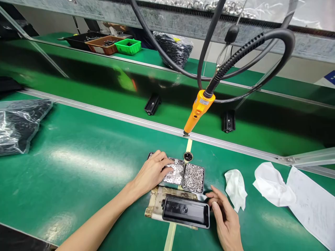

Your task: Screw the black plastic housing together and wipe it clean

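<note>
My left hand [157,168] reaches over a small black-rimmed tray of flat metal washers [176,174]. Its thumb and index finger are apart, with the fingertips among the washers. Part of another small tray [150,154] shows behind that hand. Beside the washers stands a tray of small nut-like metal pieces [193,177]. In front of the trays, a black rectangular housing [183,211] lies hollow side up on a worn, taped pad [154,202]. At the housing's right end is my right hand [225,218], fingers loosely bent and thumb apart; nothing shows in it.
An orange electric screwdriver [197,111] hangs from a thick cable behind the trays. A small round gauge-like object [188,156] sits near them. Crumpled white tissues [235,188] and a paper sheet [311,202] lie right. A plastic bag of black parts [21,125] lies left.
</note>
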### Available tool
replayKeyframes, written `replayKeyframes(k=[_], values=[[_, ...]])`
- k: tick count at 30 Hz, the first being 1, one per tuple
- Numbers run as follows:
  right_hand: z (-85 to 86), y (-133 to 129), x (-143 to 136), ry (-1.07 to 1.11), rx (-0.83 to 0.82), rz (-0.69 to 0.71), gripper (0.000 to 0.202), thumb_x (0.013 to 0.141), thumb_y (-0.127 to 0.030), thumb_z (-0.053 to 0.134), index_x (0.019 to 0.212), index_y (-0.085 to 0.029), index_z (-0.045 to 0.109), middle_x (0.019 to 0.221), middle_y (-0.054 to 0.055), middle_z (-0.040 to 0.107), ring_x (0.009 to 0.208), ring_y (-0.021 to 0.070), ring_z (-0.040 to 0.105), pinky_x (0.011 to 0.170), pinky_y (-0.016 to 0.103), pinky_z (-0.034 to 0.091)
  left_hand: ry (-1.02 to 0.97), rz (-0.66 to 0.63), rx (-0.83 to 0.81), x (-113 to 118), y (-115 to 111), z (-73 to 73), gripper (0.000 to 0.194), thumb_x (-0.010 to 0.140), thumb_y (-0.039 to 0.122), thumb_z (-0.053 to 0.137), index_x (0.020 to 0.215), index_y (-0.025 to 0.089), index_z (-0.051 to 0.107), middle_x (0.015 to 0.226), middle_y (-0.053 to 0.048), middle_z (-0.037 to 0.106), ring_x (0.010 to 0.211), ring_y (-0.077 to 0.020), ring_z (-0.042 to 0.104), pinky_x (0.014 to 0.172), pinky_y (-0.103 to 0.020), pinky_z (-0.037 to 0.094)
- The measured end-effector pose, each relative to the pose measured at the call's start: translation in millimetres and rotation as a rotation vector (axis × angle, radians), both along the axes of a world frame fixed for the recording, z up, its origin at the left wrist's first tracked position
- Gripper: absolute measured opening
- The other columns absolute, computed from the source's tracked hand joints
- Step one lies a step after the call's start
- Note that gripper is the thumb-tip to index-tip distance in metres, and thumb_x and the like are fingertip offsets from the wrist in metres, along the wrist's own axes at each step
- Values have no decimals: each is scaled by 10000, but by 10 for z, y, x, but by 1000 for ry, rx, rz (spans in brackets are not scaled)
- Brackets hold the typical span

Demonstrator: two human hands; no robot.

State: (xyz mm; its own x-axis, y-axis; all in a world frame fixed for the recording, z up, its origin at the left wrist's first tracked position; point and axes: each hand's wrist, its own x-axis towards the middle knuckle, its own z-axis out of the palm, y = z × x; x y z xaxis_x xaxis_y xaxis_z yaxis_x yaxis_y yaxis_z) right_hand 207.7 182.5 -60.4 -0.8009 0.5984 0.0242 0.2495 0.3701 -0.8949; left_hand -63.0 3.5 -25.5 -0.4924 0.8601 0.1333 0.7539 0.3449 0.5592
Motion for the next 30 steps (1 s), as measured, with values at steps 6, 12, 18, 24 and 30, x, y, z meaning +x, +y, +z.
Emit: replayKeyframes(k=[6,12,18,24,30], values=[[-8,6,-30,-13,-10,-14,349,1029,-403,509,1356,-300,578,1090,31,707,902,128,690,810,196,548,-45,-22,24,7,140,2,142,990,195,604,944,173,737,908,-50,620,908,-233,495,794,-369,434],[-30,8,-32,-18,-17,-5,334,1027,-403,518,1341,-314,586,1064,11,711,840,111,677,766,192,536,-170,31,103,25,83,96,143,995,223,618,956,224,755,919,-3,709,895,-198,542,819,-349,452],[-24,8,-37,-7,-1,9,286,1030,-369,519,1289,-315,626,1058,12,699,872,127,673,807,232,528,-350,176,173,345,-98,394,106,977,304,663,913,263,737,891,35,714,856,-155,615,781,-307,501],[10,5,-53,20,-27,24,269,1033,-345,520,1272,-315,639,1038,18,666,833,129,650,770,255,520,-161,-203,108,751,-273,644,163,1018,128,539,1010,211,679,1130,-51,639,1152,-220,509,923,-389,488],[17,2,-58,39,-24,32,268,1035,-336,515,1269,-309,643,1003,23,650,798,137,637,751,276,512,61,-248,61,772,-276,650,160,1010,138,547,1050,201,689,1182,-95,583,1207,-278,485,886,-438,514]])
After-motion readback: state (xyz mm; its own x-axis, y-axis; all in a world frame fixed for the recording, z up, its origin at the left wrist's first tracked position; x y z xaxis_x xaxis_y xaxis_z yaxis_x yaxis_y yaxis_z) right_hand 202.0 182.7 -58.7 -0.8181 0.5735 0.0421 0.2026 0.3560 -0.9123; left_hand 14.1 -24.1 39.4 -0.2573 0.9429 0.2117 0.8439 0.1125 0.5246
